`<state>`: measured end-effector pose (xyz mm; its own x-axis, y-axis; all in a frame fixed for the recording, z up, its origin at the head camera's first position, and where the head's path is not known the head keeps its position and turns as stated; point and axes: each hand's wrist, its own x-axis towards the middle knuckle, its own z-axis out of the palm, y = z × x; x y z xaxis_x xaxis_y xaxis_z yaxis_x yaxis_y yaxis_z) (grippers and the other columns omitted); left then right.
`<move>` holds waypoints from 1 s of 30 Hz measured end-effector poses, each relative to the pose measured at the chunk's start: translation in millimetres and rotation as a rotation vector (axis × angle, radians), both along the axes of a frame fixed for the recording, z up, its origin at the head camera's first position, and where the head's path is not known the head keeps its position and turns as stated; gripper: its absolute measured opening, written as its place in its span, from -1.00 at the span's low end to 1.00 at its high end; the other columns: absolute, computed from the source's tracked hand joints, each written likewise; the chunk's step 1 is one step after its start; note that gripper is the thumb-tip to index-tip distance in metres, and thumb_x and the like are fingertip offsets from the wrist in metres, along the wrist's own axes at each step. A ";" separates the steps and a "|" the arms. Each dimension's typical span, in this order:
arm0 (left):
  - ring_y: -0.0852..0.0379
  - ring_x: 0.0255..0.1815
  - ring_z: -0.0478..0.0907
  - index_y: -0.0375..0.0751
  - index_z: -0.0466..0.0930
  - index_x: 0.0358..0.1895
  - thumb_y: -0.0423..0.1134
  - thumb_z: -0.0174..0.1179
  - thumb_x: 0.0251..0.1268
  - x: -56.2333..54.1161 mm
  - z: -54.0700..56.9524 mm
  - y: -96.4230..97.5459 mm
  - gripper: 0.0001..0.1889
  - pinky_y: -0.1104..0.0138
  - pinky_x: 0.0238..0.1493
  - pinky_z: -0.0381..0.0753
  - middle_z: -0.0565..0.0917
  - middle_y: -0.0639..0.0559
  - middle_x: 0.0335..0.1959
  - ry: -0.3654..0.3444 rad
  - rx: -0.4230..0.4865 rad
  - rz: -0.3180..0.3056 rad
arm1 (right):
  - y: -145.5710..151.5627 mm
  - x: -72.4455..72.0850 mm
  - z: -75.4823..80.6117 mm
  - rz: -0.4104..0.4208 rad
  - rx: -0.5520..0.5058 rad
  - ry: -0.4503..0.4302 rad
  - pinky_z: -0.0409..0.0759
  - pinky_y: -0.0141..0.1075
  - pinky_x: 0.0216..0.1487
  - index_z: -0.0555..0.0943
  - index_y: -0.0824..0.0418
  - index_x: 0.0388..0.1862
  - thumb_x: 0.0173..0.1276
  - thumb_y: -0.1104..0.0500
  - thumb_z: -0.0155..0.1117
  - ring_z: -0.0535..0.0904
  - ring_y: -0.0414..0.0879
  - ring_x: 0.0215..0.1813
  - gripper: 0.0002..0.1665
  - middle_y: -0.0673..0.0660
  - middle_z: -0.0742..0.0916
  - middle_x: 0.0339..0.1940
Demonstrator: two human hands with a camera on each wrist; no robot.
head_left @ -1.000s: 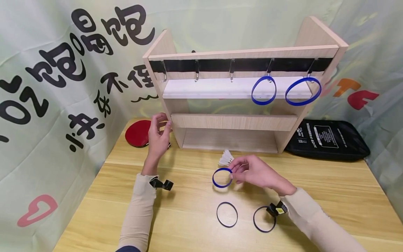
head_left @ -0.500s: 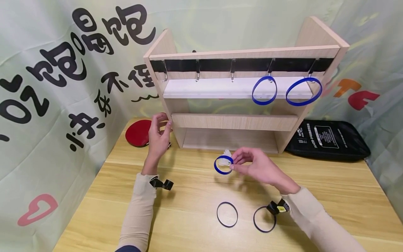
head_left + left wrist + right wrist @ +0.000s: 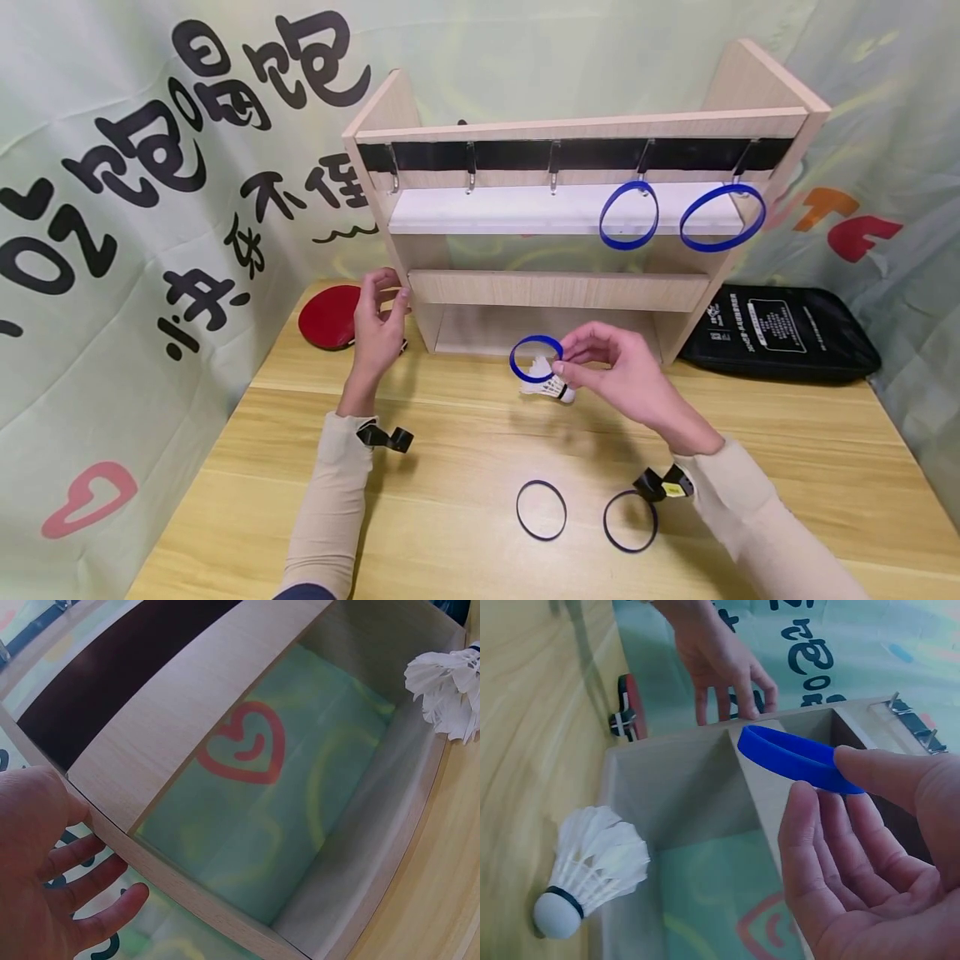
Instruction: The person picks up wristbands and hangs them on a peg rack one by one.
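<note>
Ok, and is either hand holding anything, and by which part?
The right hand pinches a blue wristband by its right side in the head view, between thumb and fingers. The left hand holds nothing, just touching the wooden rack.

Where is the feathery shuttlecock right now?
In the head view, the shuttlecock lies a little right of centre on the table, just in front of the shelf, partly behind the blue ring that the right hand pinches.
</note>
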<state>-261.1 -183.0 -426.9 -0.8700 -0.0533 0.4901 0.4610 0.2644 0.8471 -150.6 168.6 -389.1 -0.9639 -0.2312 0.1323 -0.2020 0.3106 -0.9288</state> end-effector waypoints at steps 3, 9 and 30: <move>-0.27 0.18 0.66 -0.37 0.43 0.33 -0.36 0.18 0.67 0.2 -0.8 -0.1 -0.67 0.27 0.02 0.84 0.62 -0.34 0.26 0.001 0.001 -0.001 | -0.4 -0.8 5.5 -0.019 -0.016 0.022 0.84 -0.33 -0.11 0.71 0.31 0.01 0.41 0.32 0.56 0.81 -0.21 -0.10 -0.74 0.18 0.86 -0.12; -0.34 0.18 0.65 -0.37 0.44 0.33 -0.38 0.18 0.66 0.2 -1.3 -0.3 -0.67 0.31 0.01 0.83 0.63 -0.33 0.26 -0.004 0.008 -0.004 | -0.6 -2.0 17.2 -0.032 -0.058 0.023 0.87 -0.28 -0.11 0.69 0.36 0.06 0.44 0.28 0.55 0.82 -0.17 -0.13 -0.69 0.07 0.86 -0.17; -0.31 0.17 0.66 -0.39 0.43 0.33 -0.39 0.18 0.66 0.9 1.9 0.1 -0.68 0.45 -0.02 0.79 0.62 -0.38 0.26 0.010 -0.014 -0.003 | -7.3 -10.0 79.6 -0.083 -0.139 0.205 0.86 -0.27 -0.21 0.68 0.28 0.02 0.41 0.32 0.56 0.83 -0.11 -0.30 -0.72 -0.02 0.82 -0.22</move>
